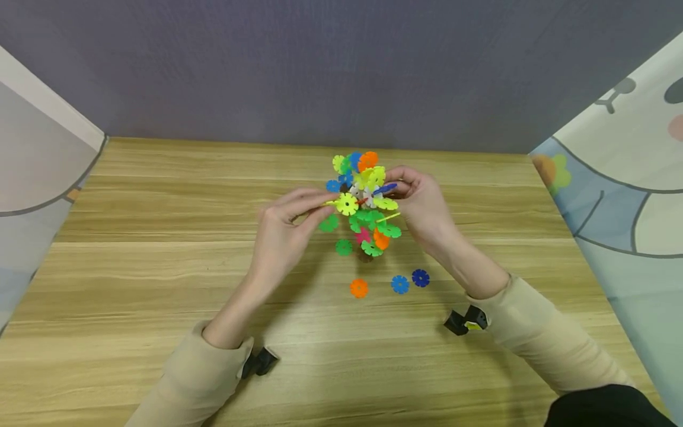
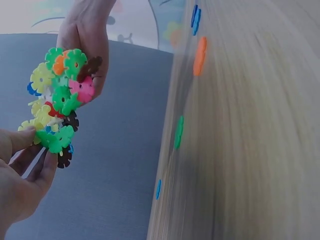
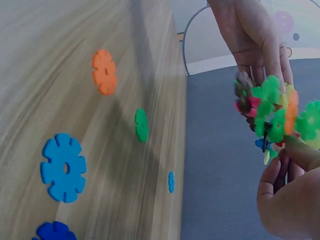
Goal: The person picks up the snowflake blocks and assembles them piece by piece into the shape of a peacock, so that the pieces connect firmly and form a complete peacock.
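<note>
A many-coloured cluster of interlocking flower-shaped plastic discs (image 1: 373, 216) is held up over the table between both hands. The left hand (image 1: 285, 228) pinches the cluster's left side between thumb and fingers, by a yellow disc (image 1: 347, 204) and a green one (image 1: 329, 223). In the left wrist view that hand (image 2: 25, 182) has its thumb on yellow and green discs at the cluster's lower end. The right hand (image 1: 424, 201) grips the cluster's right side with curled fingers, partly hidden behind a dark blue disc (image 1: 385, 188). Its thumb presses near an orange disc (image 3: 291, 112) in the right wrist view.
Loose on the wooden table (image 1: 133, 267) lie an orange disc (image 1: 359, 288), a green disc (image 1: 344, 247), a blue disc (image 1: 400, 284) and a dark blue disc (image 1: 420, 277). Another small blue disc (image 3: 171, 182) lies farther off. A grey panel (image 1: 331, 71) stands behind the table.
</note>
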A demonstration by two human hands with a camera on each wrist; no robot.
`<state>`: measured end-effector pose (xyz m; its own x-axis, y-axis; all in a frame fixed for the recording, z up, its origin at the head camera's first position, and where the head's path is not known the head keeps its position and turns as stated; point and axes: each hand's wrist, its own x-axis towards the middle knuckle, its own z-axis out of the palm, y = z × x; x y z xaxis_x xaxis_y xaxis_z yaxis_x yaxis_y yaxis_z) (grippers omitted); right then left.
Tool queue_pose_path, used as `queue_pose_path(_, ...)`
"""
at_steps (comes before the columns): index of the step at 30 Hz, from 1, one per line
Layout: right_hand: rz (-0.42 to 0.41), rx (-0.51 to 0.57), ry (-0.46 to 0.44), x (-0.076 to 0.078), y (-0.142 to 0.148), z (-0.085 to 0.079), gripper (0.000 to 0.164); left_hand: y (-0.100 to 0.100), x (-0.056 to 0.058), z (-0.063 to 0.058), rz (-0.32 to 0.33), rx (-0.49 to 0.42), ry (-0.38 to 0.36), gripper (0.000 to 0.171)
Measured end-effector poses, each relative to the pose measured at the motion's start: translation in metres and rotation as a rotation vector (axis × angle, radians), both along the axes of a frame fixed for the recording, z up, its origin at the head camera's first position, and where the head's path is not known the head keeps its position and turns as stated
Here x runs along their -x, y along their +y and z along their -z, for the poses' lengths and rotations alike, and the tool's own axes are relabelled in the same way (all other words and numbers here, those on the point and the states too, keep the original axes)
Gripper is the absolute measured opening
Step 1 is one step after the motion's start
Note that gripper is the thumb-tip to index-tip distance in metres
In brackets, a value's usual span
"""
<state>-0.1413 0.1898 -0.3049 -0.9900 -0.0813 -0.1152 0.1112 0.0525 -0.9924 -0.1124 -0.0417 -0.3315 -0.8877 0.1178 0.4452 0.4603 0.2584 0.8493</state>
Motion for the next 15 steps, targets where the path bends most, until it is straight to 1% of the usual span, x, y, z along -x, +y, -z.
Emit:
queue_pose_path(2,0.019,-0.017,0.039,-0.0013,-0.0014,0.0014,0.035,-0.0003,-0.0006,-0.0005,0.002,-0.011,-0.028,0.019)
queue_pose_path(5,0.036,-0.043,0.126,-0.0035,-0.0030,0.0021,0.033,-0.0004,-0.0006,-0.0013,0.001,-0.026,-0.071,0.020)
queue_pose_path(7,0.046,-0.077,0.186,-0.0046,-0.0039,0.0018,0.032,-0.0007,-0.0004,-0.0021,0.003,-0.036,-0.101,0.021)
queue_pose_path(9,0.057,-0.134,0.233,-0.0053,-0.0048,0.0011,0.032,-0.0010,0.0000,-0.0026,0.002,-0.037,-0.133,0.021)
queue_pose_path(13,0.073,-0.215,0.270,-0.0062,-0.0072,0.0002,0.033,-0.0021,0.0004,-0.0038,0.006,-0.012,-0.196,0.025)
queue_pose_path(15,0.071,-0.226,0.286,-0.0067,-0.0087,0.0003,0.034,-0.0027,0.0008,-0.0038,0.015,-0.002,-0.217,0.027)
